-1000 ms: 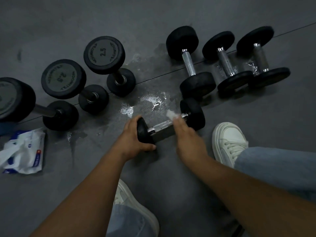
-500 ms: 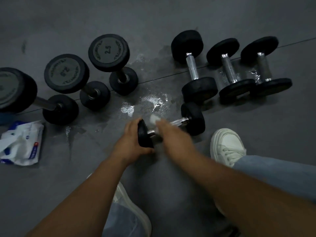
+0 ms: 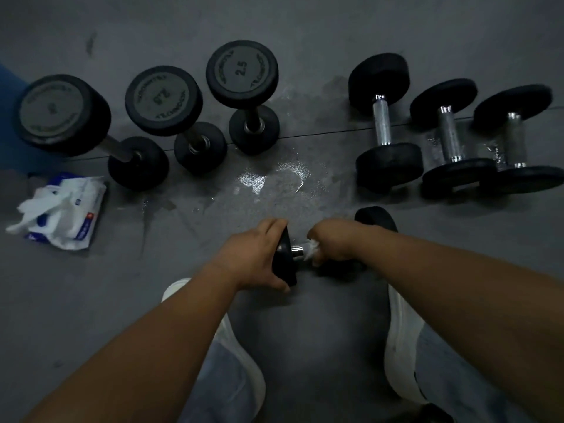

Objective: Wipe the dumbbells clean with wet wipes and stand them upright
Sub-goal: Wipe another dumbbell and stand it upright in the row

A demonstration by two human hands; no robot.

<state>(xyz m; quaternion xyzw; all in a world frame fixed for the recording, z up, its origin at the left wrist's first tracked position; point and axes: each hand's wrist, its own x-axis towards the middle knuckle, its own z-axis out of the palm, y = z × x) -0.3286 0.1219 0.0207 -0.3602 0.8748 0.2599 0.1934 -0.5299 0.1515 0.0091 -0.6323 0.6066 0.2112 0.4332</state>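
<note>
Upright black rubber dumbbells: 11 o'clock; lying black chrome-handled dumbbells: 1 o'clock. White-blue plastic packet, 9 o'clock, holds protruding wipes. My left fingers grip the small black dumbbell by one head, centre; my right fingers pinch a white wet wipe round its handle.

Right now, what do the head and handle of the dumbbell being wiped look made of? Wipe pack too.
Dumbbell head: matte black, no glare, probably a rubber coating. Handle, bare beside the wet wipe: bright silvery glint, likely chromed steel. Wipe pack: white, crinkled, faintly shiny, looks like soft plastic film.
</note>
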